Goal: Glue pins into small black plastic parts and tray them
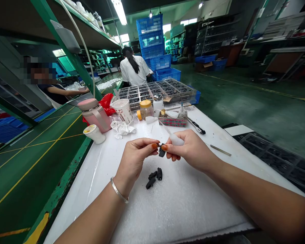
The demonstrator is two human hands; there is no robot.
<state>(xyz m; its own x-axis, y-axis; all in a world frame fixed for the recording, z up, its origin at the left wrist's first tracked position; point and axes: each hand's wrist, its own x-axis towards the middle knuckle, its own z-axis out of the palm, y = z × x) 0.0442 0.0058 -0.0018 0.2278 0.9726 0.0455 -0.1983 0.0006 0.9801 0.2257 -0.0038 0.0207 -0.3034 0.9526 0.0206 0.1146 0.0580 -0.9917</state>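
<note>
Above the middle of the white table (188, 200), my left hand (136, 156) pinches one side of a small black part (162, 151). My right hand (189, 149) is closed on the other side of that part, and a white squeeze bottle (176, 139) with a thin nozzle is also held in it. The nozzle points up and to the left. Just below my hands, several similar black pieces (150, 183) lie in a loose group on the table. My fingertips partly hide the held part.
Behind my hands are a pink mug (99, 117), a paper cup (123, 111), crumpled tissue (122, 128), jars and a patterned box (173, 122). A black-handled knife (197, 126) and a metal strip (220, 150) lie right. Compartment trays (157, 88) stand behind; two people sit beyond.
</note>
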